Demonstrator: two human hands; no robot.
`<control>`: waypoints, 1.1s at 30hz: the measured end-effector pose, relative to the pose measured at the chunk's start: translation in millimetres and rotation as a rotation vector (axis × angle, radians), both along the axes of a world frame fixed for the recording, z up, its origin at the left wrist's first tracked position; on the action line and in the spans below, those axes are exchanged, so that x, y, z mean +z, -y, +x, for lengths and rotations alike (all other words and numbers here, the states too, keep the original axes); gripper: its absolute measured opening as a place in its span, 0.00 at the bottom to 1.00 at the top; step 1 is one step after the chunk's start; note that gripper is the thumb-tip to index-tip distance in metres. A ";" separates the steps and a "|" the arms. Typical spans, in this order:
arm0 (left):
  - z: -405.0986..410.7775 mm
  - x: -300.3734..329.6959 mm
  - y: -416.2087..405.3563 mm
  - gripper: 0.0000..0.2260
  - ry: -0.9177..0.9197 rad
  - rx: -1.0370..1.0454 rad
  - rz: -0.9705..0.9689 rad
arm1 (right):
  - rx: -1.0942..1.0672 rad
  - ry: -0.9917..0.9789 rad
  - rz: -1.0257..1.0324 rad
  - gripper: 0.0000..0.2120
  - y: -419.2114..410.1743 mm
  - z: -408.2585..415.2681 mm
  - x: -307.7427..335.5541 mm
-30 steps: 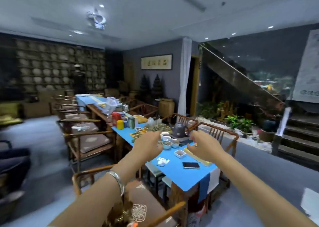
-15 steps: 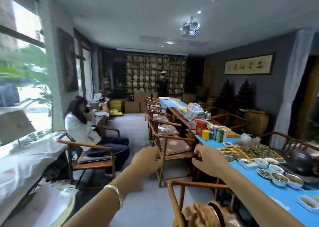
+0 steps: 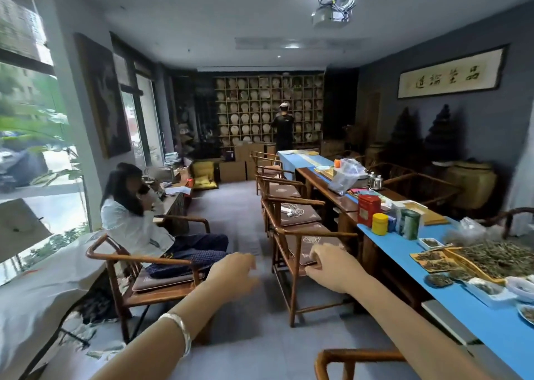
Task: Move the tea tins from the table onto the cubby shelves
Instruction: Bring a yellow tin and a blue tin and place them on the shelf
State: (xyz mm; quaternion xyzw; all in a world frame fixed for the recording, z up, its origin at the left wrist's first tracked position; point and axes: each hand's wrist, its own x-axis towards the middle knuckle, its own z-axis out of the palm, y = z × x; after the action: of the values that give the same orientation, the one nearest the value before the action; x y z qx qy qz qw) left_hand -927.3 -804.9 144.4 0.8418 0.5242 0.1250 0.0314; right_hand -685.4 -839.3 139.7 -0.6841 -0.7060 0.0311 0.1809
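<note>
On the blue-covered table at the right stand a red tea tin, a small yellow tin and a dark green tin, close together. The cubby shelves fill the far wall, most cells holding pale round tea cakes. My left hand and my right hand are held out in front of me over the floor, fingers loosely curled, holding nothing. Both hands are well short of the tins.
A row of wooden armchairs lines the table's left side. A seated person occupies a chair at the left. Another person stands at the shelves. Loose tea leaves and small dishes cover the near table. Grey floor runs down the middle.
The view has swung left from the table's end toward the room's length, then settled closer. Both hands stay raised and hold nothing.
</note>
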 end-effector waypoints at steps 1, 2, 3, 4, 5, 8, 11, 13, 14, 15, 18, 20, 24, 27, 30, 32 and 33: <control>7.1 3.4 -22.3 0.15 0.017 -0.006 0.005 | -0.010 -0.011 0.002 0.12 -19.1 7.1 0.5; 14.1 5.7 -43.3 0.16 0.043 -0.013 0.009 | -0.021 -0.020 0.003 0.12 -36.8 14.6 0.9; 21.7 6.6 -62.8 0.16 0.064 -0.020 0.008 | -0.030 -0.021 -0.002 0.13 -53.5 21.2 1.0; 29.3 4.8 -80.6 0.16 0.072 -0.028 0.001 | -0.037 -0.018 -0.015 0.13 -68.3 26.5 -0.2; 37.0 0.7 -96.9 0.15 0.074 -0.037 -0.014 | -0.043 -0.014 -0.031 0.14 -82.6 30.7 -3.1; 57.2 -17.6 -148.9 0.16 0.077 -0.083 -0.068 | -0.070 -0.021 -0.055 0.12 -129.2 42.6 -16.3; 73.1 -32.3 -210.6 0.15 0.087 -0.162 -0.084 | -0.107 -0.020 -0.063 0.11 -180.5 54.4 -27.0; 83.6 -35.7 -256.1 0.15 0.100 -0.210 -0.093 | -0.140 -0.020 -0.081 0.13 -216.5 62.8 -30.4; 89.0 -35.8 -279.7 0.15 0.115 -0.231 -0.096 | -0.155 -0.021 -0.087 0.14 -235.1 67.2 -30.8; 95.0 -34.8 -304.5 0.15 0.130 -0.255 -0.101 | -0.172 -0.024 -0.089 0.14 -253.9 72.3 -30.3; 118.5 -25.6 -382.7 0.15 0.148 -0.322 -0.128 | -0.247 -0.047 -0.100 0.15 -305.7 92.2 -21.9; 141.1 -17.9 -431.5 0.15 0.106 -0.370 -0.116 | -0.315 -0.022 -0.093 0.15 -331.8 107.2 -14.7; 195.0 -17.3 -496.1 0.17 0.110 -0.500 -0.109 | -0.451 0.008 -0.099 0.16 -364.3 137.6 -7.0; 227.9 -39.2 -516.6 0.15 0.068 -0.591 -0.150 | -0.524 0.020 -0.185 0.18 -379.2 161.9 -12.5; 259.0 -58.1 -541.9 0.17 0.032 -0.667 -0.185 | -0.590 0.037 -0.232 0.19 -396.7 191.6 -19.1; 283.2 -65.9 -562.8 0.19 0.018 -0.695 -0.191 | -0.615 0.050 -0.246 0.20 -410.3 213.9 -22.5; 296.3 -69.7 -572.9 0.19 0.008 -0.702 -0.195 | -0.620 0.047 -0.251 0.20 -417.8 226.1 -25.6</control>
State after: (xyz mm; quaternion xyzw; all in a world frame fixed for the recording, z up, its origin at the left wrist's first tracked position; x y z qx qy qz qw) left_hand -631.0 -231.9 74.7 0.9630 0.2126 0.0592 0.1544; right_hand -459.3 -421.5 114.1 -0.8838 -0.4587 0.0456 0.0797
